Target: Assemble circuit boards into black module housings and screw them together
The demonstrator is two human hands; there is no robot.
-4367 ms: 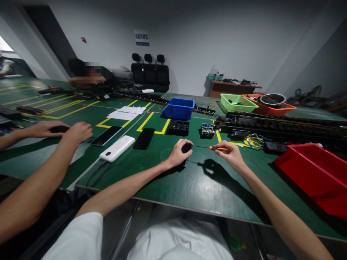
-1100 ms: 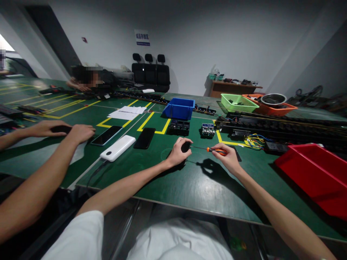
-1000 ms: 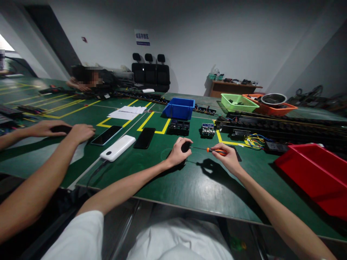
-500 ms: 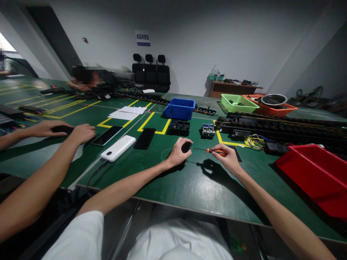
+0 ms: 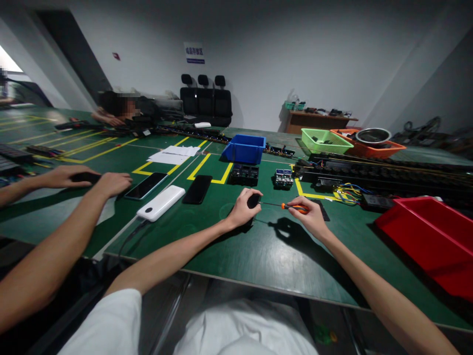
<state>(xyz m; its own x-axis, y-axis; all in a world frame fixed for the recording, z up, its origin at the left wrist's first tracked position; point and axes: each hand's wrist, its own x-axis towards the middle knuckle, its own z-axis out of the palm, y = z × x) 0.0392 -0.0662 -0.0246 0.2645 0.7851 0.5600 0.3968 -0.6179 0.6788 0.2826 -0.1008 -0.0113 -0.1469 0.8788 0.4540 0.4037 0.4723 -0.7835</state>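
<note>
Held between the fingers and thumb of my left hand is a small black part, its far side hidden. My right hand grips an orange and black screwdriver. The thin shaft points left, its tip at or very near the black part's right face; contact is too small to tell. Just behind my hands are a row of black modules and a set of modules with exposed circuit boards. A flat dark piece lies partly behind my right hand.
Left of me lie a black phone, a white power bank with a cable, and another phone. A co-worker's hands rest farther left. A blue bin stands behind, a red bin at right, near long black assemblies.
My hands, the black part and the screwdriver look almost unchanged. At left, the co-worker's nearer hand has shifted slightly over the sheet on the table.
</note>
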